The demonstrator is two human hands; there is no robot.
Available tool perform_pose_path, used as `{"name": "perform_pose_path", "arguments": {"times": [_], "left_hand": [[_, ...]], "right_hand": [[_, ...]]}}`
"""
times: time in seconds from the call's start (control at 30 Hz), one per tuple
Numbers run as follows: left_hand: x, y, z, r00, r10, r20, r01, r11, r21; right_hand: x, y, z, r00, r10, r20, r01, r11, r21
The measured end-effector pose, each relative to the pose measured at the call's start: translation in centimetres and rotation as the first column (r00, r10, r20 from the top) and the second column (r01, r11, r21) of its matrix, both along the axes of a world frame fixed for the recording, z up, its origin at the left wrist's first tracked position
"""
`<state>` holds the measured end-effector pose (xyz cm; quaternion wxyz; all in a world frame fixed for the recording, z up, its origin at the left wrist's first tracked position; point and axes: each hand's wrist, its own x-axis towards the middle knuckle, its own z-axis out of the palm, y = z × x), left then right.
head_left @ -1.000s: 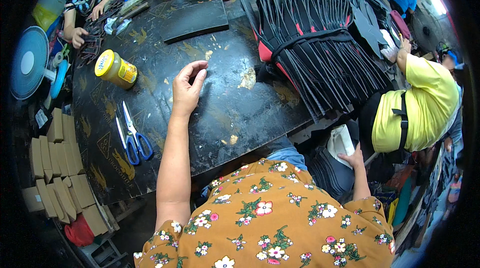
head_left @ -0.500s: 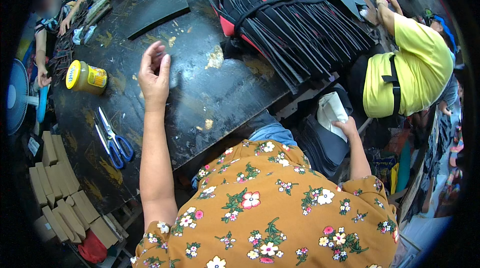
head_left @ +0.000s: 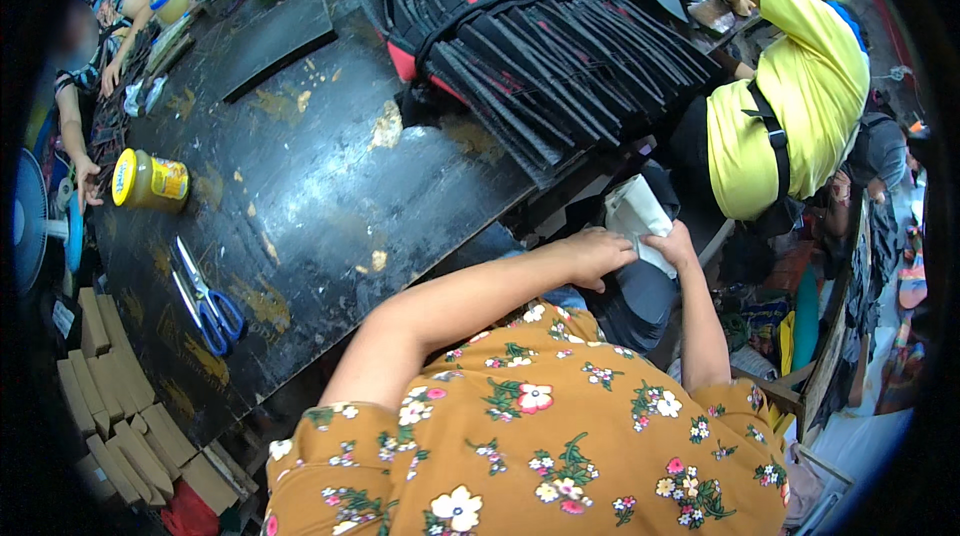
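Observation:
At the table's near right edge, my right hand [head_left: 676, 244] grips the lower edge of a folded white piece of sheet material [head_left: 634, 204]. Beneath that lies a stack of black flat pieces [head_left: 645, 308], close against my body. My left hand [head_left: 597, 253] reaches across to the same place, fingers stretched out and overlapping the white piece's left side; whether it touches the piece I cannot tell. Nothing shows in the left hand. Blue-handled scissors [head_left: 218, 319] lie on the dark table [head_left: 330, 226], blades pointing away.
A large strapped bundle of black and red strips [head_left: 545, 56] covers the table's far right. A yellow-lidded jar [head_left: 150, 181] lies on its side at left, near a black slab [head_left: 280, 44]. Cardboard pieces [head_left: 115, 386] stand lower left. A person in yellow [head_left: 790, 116] bends nearby at right.
My left hand has swung from above the table to the right, down to the white piece. My right hand keeps its grip there. The view has shifted slightly.

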<state>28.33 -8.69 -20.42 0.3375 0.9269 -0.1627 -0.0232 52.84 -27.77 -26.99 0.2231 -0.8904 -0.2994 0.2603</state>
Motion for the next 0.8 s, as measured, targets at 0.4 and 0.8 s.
{"name": "perform_pose_path", "arguments": {"times": [0.4, 0.8], "left_hand": [[2.2, -3.2, -7.9, 0.927, 0.01, -0.375, 0.144, 0.914, 0.38], [1.9, -2.1, -7.3, 0.922, 0.023, -0.386, 0.108, 0.944, 0.312]], "right_hand": [[-2.1, 0.1, 7.2, 0.807, -0.194, 0.558, 0.116, 0.978, 0.173], [-2.2, -3.8, 18.1, 0.632, -0.16, 0.759, -0.023, 0.974, 0.224]]}}
